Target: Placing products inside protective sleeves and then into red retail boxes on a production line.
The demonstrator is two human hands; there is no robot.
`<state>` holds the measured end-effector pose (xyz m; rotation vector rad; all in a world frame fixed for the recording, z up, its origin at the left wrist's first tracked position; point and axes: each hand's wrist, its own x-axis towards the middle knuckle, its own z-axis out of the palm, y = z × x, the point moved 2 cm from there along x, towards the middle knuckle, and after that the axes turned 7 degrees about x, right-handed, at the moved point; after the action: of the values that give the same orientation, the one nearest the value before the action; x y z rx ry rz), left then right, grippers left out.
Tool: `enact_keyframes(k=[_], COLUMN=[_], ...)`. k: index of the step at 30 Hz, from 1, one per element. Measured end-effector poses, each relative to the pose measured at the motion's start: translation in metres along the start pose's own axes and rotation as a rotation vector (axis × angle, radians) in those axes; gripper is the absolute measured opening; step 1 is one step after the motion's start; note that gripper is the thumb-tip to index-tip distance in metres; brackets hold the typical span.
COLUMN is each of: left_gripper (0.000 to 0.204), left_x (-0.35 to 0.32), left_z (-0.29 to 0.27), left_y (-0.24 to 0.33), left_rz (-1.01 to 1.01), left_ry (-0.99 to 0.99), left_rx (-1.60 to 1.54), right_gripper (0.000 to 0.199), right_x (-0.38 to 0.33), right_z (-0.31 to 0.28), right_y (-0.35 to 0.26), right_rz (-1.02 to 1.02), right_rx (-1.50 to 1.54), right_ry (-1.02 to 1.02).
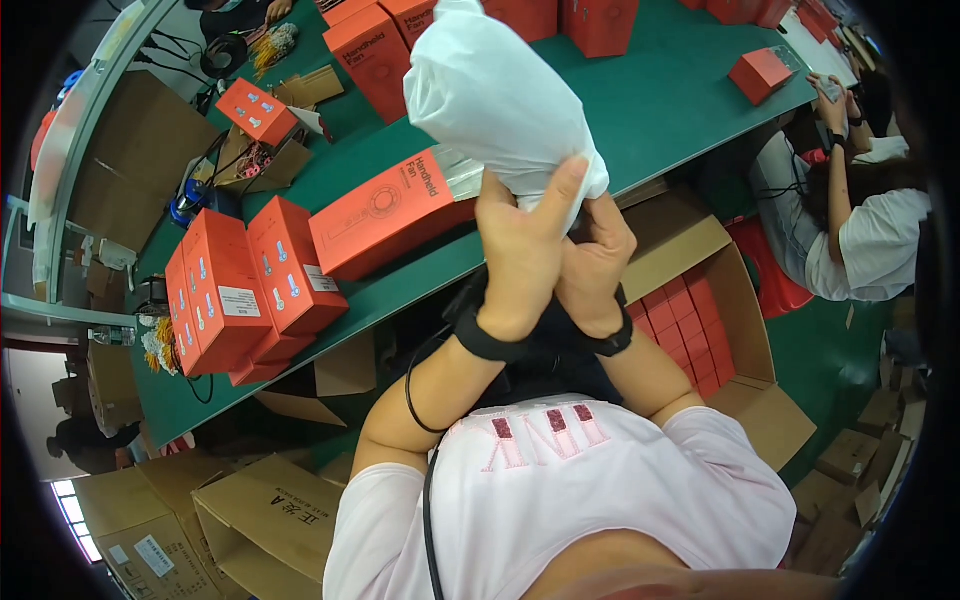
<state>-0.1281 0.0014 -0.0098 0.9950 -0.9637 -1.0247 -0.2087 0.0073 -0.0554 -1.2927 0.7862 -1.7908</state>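
Both my hands hold up a white bag (pixel 500 95), puffed around something hidden inside. My left hand (pixel 522 250) is closed round its lower end, with the thumb pressed on the front. Close beside it, my right hand (pixel 597 262) has its fingers closed on the bag's lower right edge. Just left of my hands lies a long red box (pixel 375 212) with a round line drawing; clear plastic (pixel 457 172) shows at its near-hand end.
Red boxes (pixel 222 300) are stacked on the green table (pixel 660 90) at the left, with more red boxes (pixel 372 60) at the back. An open carton (pixel 690 240) holding several red boxes stands below the table's edge at right. Another person (pixel 880 240) sits beyond it.
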Motion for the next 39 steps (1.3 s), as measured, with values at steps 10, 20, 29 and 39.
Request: enact_keyframes(k=[10, 20, 29, 39], left_gripper=[0.043, 0.039, 0.038, 0.043], left_x=[0.011, 0.025, 0.003, -0.046], left_z=[-0.019, -0.036, -0.062, -0.065], left_y=[0.002, 0.023, 0.016, 0.047], left_rz=[-0.319, -0.221, -0.06, 0.521], left_ry=[-0.211, 0.043, -0.436, -0.933], left_rx=[-0.538, -0.482, -0.362, 1.077], right_gripper=[0.08, 0.096, 0.023, 0.029], right_x=[0.013, 0.028, 0.043, 0.019], right_z=[-0.004, -0.023, -0.017, -0.054], right_y=[-0.028, -0.074, -0.05, -0.004], right_rz=[0.104, -0.568, 0.361, 1.372], right_rx=[0.052, -0.829, -0.138, 0.423], right_ry=[-0.36, -0.431, -0.692, -0.909])
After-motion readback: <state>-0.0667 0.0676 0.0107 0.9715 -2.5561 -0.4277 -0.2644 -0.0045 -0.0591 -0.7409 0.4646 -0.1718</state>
